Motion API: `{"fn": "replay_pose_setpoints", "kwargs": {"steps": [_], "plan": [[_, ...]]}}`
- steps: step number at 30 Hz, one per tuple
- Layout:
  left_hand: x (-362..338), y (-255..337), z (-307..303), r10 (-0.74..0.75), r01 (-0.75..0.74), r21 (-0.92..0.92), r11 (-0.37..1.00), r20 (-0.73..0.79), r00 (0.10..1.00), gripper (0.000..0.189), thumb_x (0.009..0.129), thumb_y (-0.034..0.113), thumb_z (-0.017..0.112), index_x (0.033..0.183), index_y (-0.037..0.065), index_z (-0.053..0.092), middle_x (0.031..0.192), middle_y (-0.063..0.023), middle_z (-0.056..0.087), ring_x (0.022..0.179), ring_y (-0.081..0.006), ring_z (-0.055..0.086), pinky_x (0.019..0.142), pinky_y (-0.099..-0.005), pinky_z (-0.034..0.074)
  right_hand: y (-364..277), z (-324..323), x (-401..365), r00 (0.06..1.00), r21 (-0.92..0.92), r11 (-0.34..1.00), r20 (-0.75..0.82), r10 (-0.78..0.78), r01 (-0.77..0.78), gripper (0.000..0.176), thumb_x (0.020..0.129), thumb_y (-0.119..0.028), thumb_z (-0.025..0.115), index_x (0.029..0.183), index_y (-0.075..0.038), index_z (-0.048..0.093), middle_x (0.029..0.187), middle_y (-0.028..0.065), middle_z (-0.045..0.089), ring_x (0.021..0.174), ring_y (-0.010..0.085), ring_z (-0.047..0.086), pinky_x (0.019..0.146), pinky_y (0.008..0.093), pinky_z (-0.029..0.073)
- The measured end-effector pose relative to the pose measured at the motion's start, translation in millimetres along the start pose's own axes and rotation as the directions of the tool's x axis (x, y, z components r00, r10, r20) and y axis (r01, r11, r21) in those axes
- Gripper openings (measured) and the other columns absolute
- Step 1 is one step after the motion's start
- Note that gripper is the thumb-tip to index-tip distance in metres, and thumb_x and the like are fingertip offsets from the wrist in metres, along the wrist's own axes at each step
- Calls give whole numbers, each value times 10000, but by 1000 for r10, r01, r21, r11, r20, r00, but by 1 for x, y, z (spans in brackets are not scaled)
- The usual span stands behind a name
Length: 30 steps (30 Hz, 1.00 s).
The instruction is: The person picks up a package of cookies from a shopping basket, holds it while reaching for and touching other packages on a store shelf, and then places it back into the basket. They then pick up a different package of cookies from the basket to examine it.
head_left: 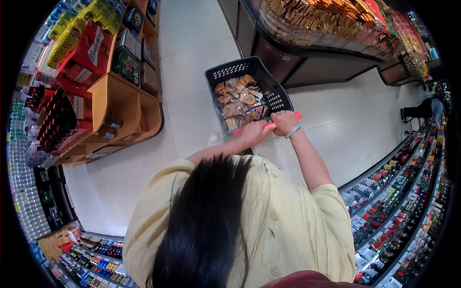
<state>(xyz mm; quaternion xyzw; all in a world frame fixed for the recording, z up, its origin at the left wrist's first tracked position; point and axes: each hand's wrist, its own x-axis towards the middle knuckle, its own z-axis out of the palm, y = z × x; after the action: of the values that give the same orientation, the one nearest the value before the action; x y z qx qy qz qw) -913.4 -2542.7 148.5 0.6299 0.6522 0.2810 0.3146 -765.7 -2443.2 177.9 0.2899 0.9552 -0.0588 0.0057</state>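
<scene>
Mid-frame, our left hand [253, 135] and right hand [285, 123] curl closed round the red handle [270, 126], apparently steering the shopping basket [270, 79]; moving on calls for even grip.

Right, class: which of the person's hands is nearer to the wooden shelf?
The left. The left hand grips the red handle on the side towards the wooden shelf; the right hand grips it farther along, away from that shelf.
</scene>
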Motion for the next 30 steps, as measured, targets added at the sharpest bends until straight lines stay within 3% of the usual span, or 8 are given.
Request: {"fn": "replay_pose_setpoints", "kwargs": {"steps": [4, 7, 13, 22, 26, 28, 30], "plan": [[17, -1, -12, -32, 31, -53, 998, -25, 999, 494, 933, 494, 473, 825, 38, 632, 790, -217, 644, 779, -421, 617, 694, -510, 461, 11, -4, 26, 999, -22, 999, 14, -30, 30, 164, 672, -246, 688, 734, -119, 604, 719, 79, 651, 743, 260, 658, 675, 395, 525], [33, -7, -10, -36, 31, -67, 997, -68, 997, 471, 950, 471, 449, 818, 49, 612, 774, -210, 642, 764, -411, 621, 672, -512, 472, 24, -6, 44, 991, -61, 998, 128, -22, 30, 243, 685, -289, 694, 841, -114, 631, 858, 84, 685, 845, 256, 666, 745, 395, 524], [69, -33, -27, -15, 4, -74, 997, -145, 989, 462, 971, 454, 395, 846, 61, 603, 774, -212, 647, 765, -418, 622, 669, -534, 479, 36, -12, 95, 988, -94, 994, 147, -42, 56, 233, 684, -278, 694, 850, -120, 649, 879, 67, 683, 876, 251, 654, 772, 386, 516], [124, -75, -78, -43, 33, -120, 992, -80, 996, 430, 981, 406, 369, 901, 59, 611, 849, -219, 655, 824, -414, 621, 712, -526, 480, 43, -19, 185, 983, -109, 990, 168, -70, 89, 198, 681, -249, 687, 834, -126, 667, 874, 76, 685, 872, 251, 655, 790, 386, 498], [144, -97, -106, 24, -47, -190, 981, -123, 992, 412, 983, 375, 344, 858, 69, 590, 825, -197, 642, 807, -424, 605, 708, -526, 461, 41, -19, 228, 973, -133, 990, 230, -15, 47, 175, 689, -241, 678, 824, -130, 667, 871, 80, 685, 871, 248, 656, 803, 380, 485], [157, -105, -125, 26, -46, -247, 968, -83, 996, 415, 979, 369, 348, 863, 67, 609, 837, -197, 646, 832, -421, 606, 729, -511, 463, 40, -17, 243, 993, -122, 990, 106, -60, 73, 145, 655, -241, 694, 739, -131, 650, 798, 77, 659, 792, 266, 646, 742, 409, 481], [166, -115, -143, 34, -56, -251, 966, -92, 995, 377, 973, 351, 410, 871, 58, 622, 867, -211, 644, 833, -424, 600, 723, -539, 461, 37, -14, 263, 995, -142, 988, 95, -41, 54, 155, 662, -267, 688, 740, -137, 657, 797, 73, 667, 801, 261, 651, 746, 403, 483]]}}
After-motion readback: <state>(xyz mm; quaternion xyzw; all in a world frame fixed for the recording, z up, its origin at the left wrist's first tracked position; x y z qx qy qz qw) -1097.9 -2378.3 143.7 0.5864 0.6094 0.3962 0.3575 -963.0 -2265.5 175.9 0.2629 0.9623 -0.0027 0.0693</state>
